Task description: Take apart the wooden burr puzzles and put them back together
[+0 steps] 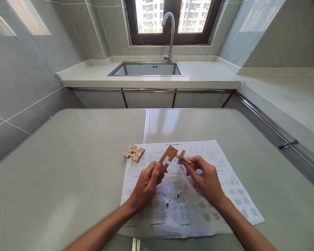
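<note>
Head view, straight down at the table, with a printed sheet lying flat as our landmark. Both hands hover over the middle of that sheet. Left hand is closed on the lower end of a notched bar — thumb and fingers pinching it, the bar angled up and away toward the sheet's far edge. Right hand has its fingertips pinched around a small peg, held level, its free end just beside the bar's notches; whether the two pieces touch is too close to call.

At the sheet's far left corner sits a stack of more wooden pieces, partly on the paper, well apart from either hand. Beyond the sheet, across the table and a gap, there's a sink with a tap under a window.

Risk, as I read it: both grips are fingertip pinches on small smooth wood, held in the air — a twist or a push off-line at the notch could pop the peg loose, and it would drop onto the sheet or roll off toward the table's edge. A misjudged angle could also jam the pieces crooked. Sleeves aren't an issue; the forearms are bare.
</note>
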The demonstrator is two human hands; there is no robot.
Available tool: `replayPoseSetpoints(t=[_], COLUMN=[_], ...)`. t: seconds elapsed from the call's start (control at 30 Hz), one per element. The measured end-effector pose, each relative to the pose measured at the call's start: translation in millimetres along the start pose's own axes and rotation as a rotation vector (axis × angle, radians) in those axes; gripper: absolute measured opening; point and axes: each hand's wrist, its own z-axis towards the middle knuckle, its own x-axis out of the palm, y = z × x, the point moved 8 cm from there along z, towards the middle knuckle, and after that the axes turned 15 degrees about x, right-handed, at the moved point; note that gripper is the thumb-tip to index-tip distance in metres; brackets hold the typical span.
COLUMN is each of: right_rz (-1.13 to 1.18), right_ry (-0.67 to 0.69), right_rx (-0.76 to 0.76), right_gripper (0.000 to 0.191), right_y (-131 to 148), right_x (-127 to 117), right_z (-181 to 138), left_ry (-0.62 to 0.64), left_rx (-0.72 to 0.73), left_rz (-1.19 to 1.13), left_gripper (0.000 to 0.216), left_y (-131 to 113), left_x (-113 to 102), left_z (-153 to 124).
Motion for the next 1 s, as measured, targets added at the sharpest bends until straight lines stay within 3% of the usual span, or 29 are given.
replayPoseSetpoints(t=[0.17,0.53,0.73,1.0], right_rz=[-0.092,-0.116,-0.171,-0.067], right_ry=[0.030,-0.038,-0.099,-0.070], right_rx=[-0.252,-0.441,-0.468,-0.443], right_gripper=[0.008,0.012,0.012,0.014], right_y=[21.8,42.0,47.2,43.7], right_x=[13.2,13.3,12.0,12.6], right_z=[-12.9,-22.5,-25.1,-28.6], left_ry=[0.041,0.037,0.046,0.069], left_rx=[-0.003,-0.064,-0.106,-0.106], left_rz=[-0.050,-0.106,-0.113,-0.058], left_gripper=[0.051,0.050,0.053,0.050], left_y=[-2.0,3.8,6.1,4.5], left_x=[10.7,15.0,17.9,19.9], left_z=[-4.0,-3.2,-3.8,-4.7])
